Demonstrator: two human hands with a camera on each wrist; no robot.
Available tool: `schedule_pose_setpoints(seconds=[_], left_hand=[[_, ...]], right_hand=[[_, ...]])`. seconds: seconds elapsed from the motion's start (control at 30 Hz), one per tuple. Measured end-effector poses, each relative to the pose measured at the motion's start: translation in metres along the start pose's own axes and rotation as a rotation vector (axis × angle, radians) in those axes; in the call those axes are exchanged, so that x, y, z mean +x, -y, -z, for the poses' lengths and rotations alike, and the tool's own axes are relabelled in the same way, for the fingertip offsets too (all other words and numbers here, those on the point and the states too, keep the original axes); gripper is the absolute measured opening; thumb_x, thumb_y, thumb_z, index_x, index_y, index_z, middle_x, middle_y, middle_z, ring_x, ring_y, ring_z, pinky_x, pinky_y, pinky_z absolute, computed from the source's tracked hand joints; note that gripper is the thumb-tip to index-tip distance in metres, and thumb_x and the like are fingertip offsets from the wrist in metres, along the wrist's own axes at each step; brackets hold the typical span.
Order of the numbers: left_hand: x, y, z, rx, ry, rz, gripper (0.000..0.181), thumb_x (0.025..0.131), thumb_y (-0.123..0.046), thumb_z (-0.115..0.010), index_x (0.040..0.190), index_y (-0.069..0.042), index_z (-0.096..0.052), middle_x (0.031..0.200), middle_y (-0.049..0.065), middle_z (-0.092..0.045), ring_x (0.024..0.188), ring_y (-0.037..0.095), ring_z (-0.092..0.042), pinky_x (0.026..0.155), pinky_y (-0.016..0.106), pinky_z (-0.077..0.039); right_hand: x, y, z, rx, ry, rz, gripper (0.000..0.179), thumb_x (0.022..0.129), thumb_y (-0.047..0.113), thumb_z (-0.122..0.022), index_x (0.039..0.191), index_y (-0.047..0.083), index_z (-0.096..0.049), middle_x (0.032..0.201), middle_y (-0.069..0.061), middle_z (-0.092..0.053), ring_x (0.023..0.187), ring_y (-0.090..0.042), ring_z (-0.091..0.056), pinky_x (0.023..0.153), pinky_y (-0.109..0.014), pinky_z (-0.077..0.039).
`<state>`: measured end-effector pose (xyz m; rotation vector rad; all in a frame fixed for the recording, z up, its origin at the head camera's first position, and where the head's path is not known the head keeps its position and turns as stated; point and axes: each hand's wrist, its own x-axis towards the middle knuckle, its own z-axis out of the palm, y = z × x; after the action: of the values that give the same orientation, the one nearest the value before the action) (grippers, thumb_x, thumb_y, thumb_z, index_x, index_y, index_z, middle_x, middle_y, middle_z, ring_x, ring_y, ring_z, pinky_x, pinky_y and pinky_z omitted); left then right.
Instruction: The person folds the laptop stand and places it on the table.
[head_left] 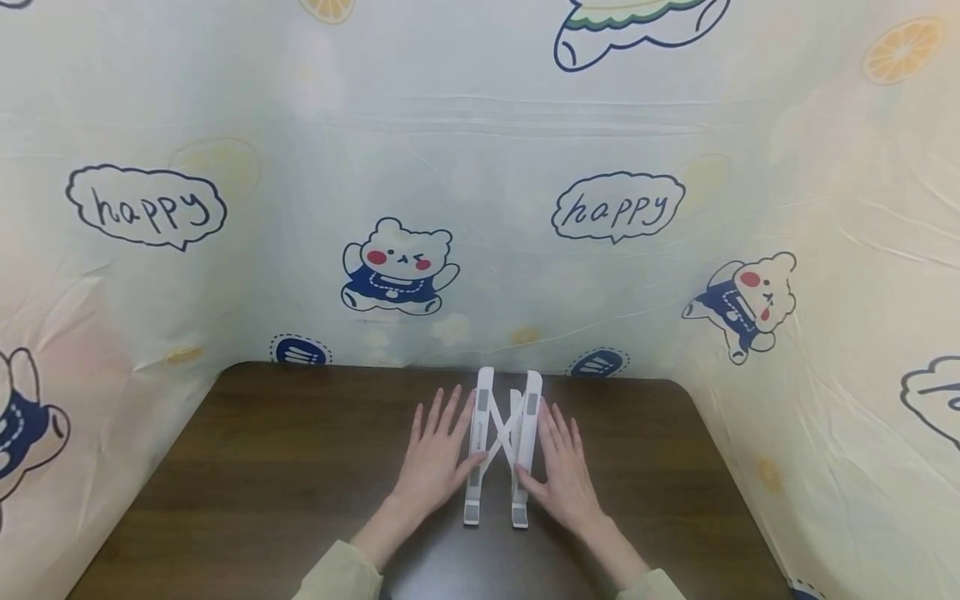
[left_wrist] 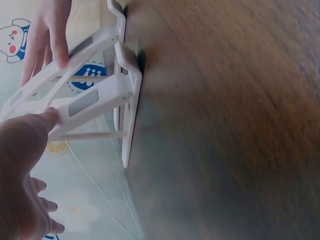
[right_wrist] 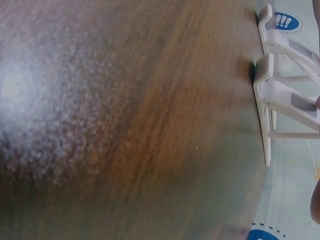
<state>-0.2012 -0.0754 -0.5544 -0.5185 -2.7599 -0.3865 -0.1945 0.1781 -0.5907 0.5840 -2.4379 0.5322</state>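
A white folding laptop stand (head_left: 481, 429) stands raised on the table, its two long rails side by side and joined by crossing struts. Grey pads (left_wrist: 84, 102) lie along the rails. My left hand (head_left: 433, 462) is at the left rail, fingers straight and spread, with the thumb touching the rail's upper face. On the other side, my right hand (head_left: 567, 479) lies along the right rail, its fingers extended on the outer side and the thumb at the rail. In the right wrist view the stand's hooked front ends (right_wrist: 264, 67) show, while most of that hand is out of frame.
The dark wooden table (head_left: 300, 467) has its far edge just behind the stand. A pale cloth (head_left: 495, 167) printed with bears and "happy" bubbles hangs around the back and sides. Light sleeves (head_left: 341, 573) cover my forearms.
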Motion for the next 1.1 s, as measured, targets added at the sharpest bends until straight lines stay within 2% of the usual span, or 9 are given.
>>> schedule_pose_setpoints(seconds=[0.07, 0.13, 0.27, 0.3, 0.47, 0.63, 0.9, 1.0, 1.1], left_hand=[[0.0, 0.002, -0.001, -0.003, -0.002, -0.003, 0.093, 0.102, -0.059, -0.07, 0.175, -0.019, -0.029, 0.182, 0.015, -0.029, 0.168, 0.046, -0.03, 0.134, 0.071, -0.027], [-0.001, 0.003, -0.001, -0.001, -0.001, -0.005, 0.092, 0.102, -0.059, -0.071, 0.175, -0.019, -0.031, 0.182, 0.016, -0.03, 0.167, 0.046, -0.031, 0.134, 0.071, -0.028], [-0.001, 0.006, -0.003, -0.007, 0.017, -0.005, 0.092, 0.103, -0.06, -0.069, 0.176, -0.021, -0.028, 0.182, 0.016, -0.03, 0.167, 0.046, -0.031, 0.135, 0.071, -0.027], [-0.001, 0.006, -0.003, -0.01, 0.024, -0.004, 0.093, 0.103, -0.06, -0.069, 0.176, -0.021, -0.027, 0.182, 0.015, -0.03, 0.167, 0.046, -0.031, 0.135, 0.071, -0.027], [0.001, 0.005, -0.003, -0.027, 0.062, 0.007, 0.093, 0.105, -0.06, -0.066, 0.178, -0.025, -0.02, 0.184, 0.013, -0.026, 0.169, 0.045, -0.027, 0.136, 0.071, -0.024], [0.001, 0.004, -0.001, -0.024, 0.082, 0.01, 0.093, 0.105, -0.061, -0.065, 0.178, -0.026, -0.019, 0.186, 0.01, -0.021, 0.17, 0.044, -0.024, 0.136, 0.071, -0.022], [0.001, 0.004, -0.001, -0.018, 0.075, -0.005, 0.093, 0.104, -0.059, -0.068, 0.177, -0.025, -0.022, 0.184, 0.011, -0.028, 0.169, 0.046, -0.027, 0.135, 0.073, -0.025], [0.0, 0.002, -0.002, -0.057, 0.097, 0.0, 0.094, 0.105, -0.056, -0.069, 0.178, -0.024, -0.02, 0.179, 0.012, -0.038, 0.167, 0.046, -0.031, 0.134, 0.073, -0.027], [-0.002, -0.001, -0.002, -0.158, 0.135, 0.018, 0.095, 0.106, -0.049, -0.07, 0.179, -0.022, -0.015, 0.17, 0.013, -0.052, 0.161, 0.046, -0.043, 0.133, 0.073, -0.03]], right_hand=[[-0.002, -0.009, -0.01, 0.006, -0.025, 0.027, 0.114, 0.088, 0.035, -0.089, 0.177, 0.01, -0.021, 0.183, -0.011, -0.029, 0.166, -0.04, -0.035, 0.14, -0.062, -0.018], [-0.002, -0.01, -0.011, 0.015, -0.034, 0.041, 0.112, 0.09, 0.037, -0.087, 0.177, 0.01, -0.021, 0.183, -0.013, -0.029, 0.167, -0.039, -0.034, 0.133, -0.071, -0.028], [-0.001, -0.009, -0.009, 0.032, 0.002, 0.021, 0.115, 0.089, 0.034, -0.09, 0.177, 0.011, -0.019, 0.179, -0.019, -0.035, 0.166, -0.04, -0.035, 0.129, -0.075, -0.031], [0.002, -0.001, 0.0, 0.034, 0.027, -0.001, 0.119, 0.084, 0.03, -0.093, 0.177, 0.01, -0.021, 0.178, -0.02, -0.037, 0.164, -0.043, -0.038, 0.126, -0.077, -0.034], [0.003, 0.003, 0.002, 0.013, 0.101, -0.031, 0.121, 0.084, 0.033, -0.095, 0.177, 0.01, -0.019, 0.181, -0.017, -0.031, 0.164, -0.044, -0.038, 0.129, -0.074, -0.031], [0.002, 0.004, 0.003, 0.004, 0.119, -0.03, 0.119, 0.087, 0.037, -0.093, 0.177, 0.01, -0.02, 0.181, -0.017, -0.032, 0.164, -0.042, -0.037, 0.138, -0.061, -0.02], [0.003, 0.002, 0.005, -0.007, 0.15, 0.007, 0.117, 0.091, 0.042, -0.089, 0.178, 0.012, -0.016, 0.182, -0.015, -0.03, 0.164, -0.043, -0.037, 0.141, -0.038, 0.006], [0.003, 0.002, 0.003, -0.005, 0.143, 0.027, 0.119, 0.09, 0.041, -0.09, 0.177, 0.01, -0.016, 0.182, -0.016, -0.03, 0.162, -0.045, -0.039, 0.14, -0.031, 0.013], [0.004, 0.002, 0.001, -0.019, 0.128, 0.052, 0.119, 0.088, 0.041, -0.09, 0.177, 0.008, -0.018, 0.181, -0.017, -0.031, 0.16, -0.046, -0.042, 0.14, -0.031, 0.012]])
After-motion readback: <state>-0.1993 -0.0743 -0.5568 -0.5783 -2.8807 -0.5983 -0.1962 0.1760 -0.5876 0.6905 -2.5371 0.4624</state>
